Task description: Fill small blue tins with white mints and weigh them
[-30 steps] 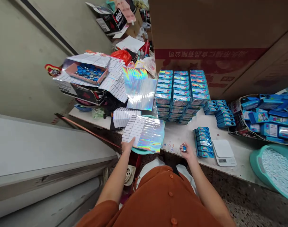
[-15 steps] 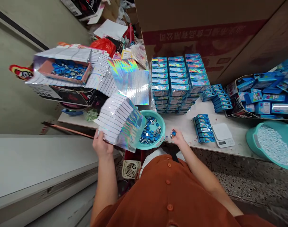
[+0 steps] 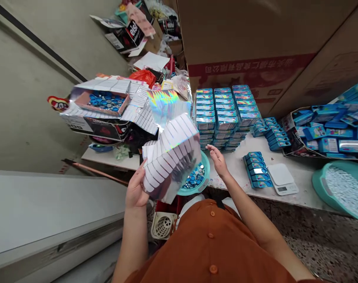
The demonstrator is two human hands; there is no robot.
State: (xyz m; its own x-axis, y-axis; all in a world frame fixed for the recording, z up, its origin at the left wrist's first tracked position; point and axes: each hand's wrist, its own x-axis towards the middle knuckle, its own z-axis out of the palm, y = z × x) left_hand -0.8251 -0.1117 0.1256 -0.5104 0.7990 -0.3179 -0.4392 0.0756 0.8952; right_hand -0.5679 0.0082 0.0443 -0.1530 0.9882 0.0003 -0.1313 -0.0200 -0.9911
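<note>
My left hand (image 3: 137, 188) grips the left edge of a shiny holographic sheaf of card sheets (image 3: 171, 151), white with rows of narrow dark lines. The sheaf is tilted up and covers much of the teal basin (image 3: 207, 173) beneath it. Blue and silver round discs (image 3: 196, 176) lie in the basin. My right hand (image 3: 218, 162) is just beyond the basin's right rim, fingers stretched out, with nothing visible in it. Behind that hand stand stacked blue packs (image 3: 221, 118) in clear wrap.
A row of blue boxes (image 3: 258, 169) lies beside a white scale (image 3: 282, 179). At right, a teal tub (image 3: 319, 179) holds small pale pieces, near a carton of blue boxes (image 3: 329, 133). At left, a pink tray (image 3: 126, 103) of discs sits on a box (image 3: 99, 127).
My right hand has opened and moved away from me; the blue and silver discs it held are no longer in it. My left hand has swung the sheaf right, over the basin. The view has shifted.
</note>
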